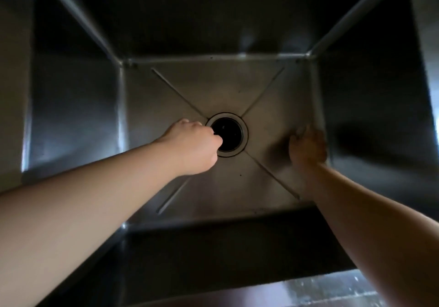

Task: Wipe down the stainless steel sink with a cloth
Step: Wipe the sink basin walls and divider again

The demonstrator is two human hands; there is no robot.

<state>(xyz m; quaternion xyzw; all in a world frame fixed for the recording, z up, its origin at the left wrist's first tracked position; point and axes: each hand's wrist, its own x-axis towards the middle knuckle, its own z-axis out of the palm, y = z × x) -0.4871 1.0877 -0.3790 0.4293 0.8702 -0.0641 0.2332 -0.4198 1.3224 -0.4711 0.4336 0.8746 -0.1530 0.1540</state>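
Head view looks straight down into the sink (213, 88), a deep steel basin whose floor fills the middle of my picture, with four creases running from the corners to the drain (228, 134) at the centre. I see no cloth anywhere; if one is in a hand, it is hidden. My left hand (192, 147) sits at the drain's left edge, fingers curled into a fist over the rim; whether they pinch anything I cannot tell. My right hand (307, 146) is blurred and in shadow near the floor's right side, close to the right wall; its fingers look bent downward toward the steel, but I cannot tell their state. Both bare forearms reach in from the near edge.
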